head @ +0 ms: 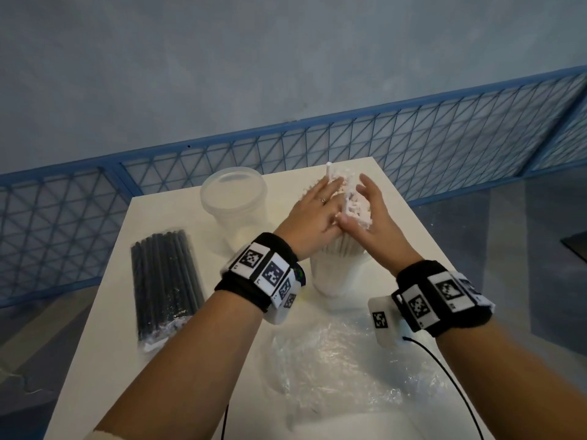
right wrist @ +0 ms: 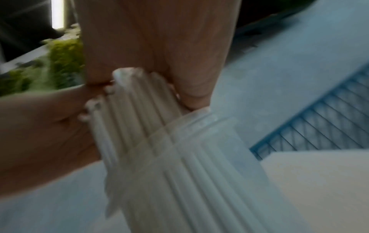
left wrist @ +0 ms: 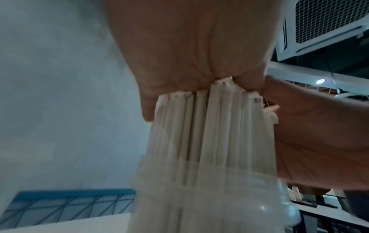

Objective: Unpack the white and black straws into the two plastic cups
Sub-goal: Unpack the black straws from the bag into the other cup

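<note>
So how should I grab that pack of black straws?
Probably around its middle, from above. The pack of black straws lies flat on the white table, long and thin, still sealed in clear wrap. Curl your fingers across its narrow width so neither end droops. The near end is crinkly loose wrap, likely slippery to pinch.

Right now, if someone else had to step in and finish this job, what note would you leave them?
Left hand and right hand: both open, palms pressing the white straws together.
White straws stand in the near cup; one pokes up higher.
Far cup holds no straws.
Black straws lie wrapped on the table's left side.
Empty wrapper lies nearest you.
Left to do: unwrap the black straws and stand them in the far cup.
</note>
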### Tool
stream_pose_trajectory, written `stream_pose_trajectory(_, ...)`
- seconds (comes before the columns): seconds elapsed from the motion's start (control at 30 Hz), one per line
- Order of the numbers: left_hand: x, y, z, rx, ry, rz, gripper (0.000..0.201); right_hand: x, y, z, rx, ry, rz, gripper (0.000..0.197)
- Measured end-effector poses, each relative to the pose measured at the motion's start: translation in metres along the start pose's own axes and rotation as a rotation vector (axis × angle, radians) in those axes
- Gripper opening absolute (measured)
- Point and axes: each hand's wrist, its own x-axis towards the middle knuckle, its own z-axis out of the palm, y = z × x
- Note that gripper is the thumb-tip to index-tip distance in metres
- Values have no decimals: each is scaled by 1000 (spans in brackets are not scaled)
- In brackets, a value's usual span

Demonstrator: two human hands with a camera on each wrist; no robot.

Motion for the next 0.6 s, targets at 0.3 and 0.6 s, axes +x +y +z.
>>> stream_pose_trajectory(0.3, -9, 3, 0, -290, 323, -59, 149, 6, 3, -22, -178, -275, 68, 114)
stream_pose_trajectory(0.6, 13, -14, 2, -563, 206, -230, 108, 1, -3, -4, -228, 78, 78, 39)
